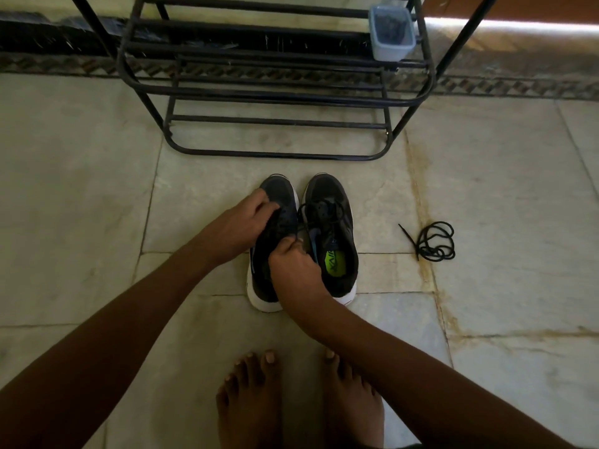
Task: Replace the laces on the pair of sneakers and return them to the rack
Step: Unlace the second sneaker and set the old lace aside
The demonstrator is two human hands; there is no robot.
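Two dark sneakers with white soles stand side by side on the floor, toes toward the rack. My left hand (pixel 248 218) grips the left sneaker (pixel 282 192) over its lacing area. My right hand (pixel 293 264) pinches the black lace at that shoe's tongue. The right sneaker (pixel 334 228) has a loose black lace (pixel 319 210) across its eyelets and a green insole label showing. A separate coiled black lace (pixel 434 241) lies on the tiles to the right.
A black metal shoe rack (pixel 275 92) stands just beyond the sneakers, with a pale blue plastic tub (pixel 392 32) on its right side. My bare feet (pixel 249 396) are at the bottom of the view. Stone tiles spread around.
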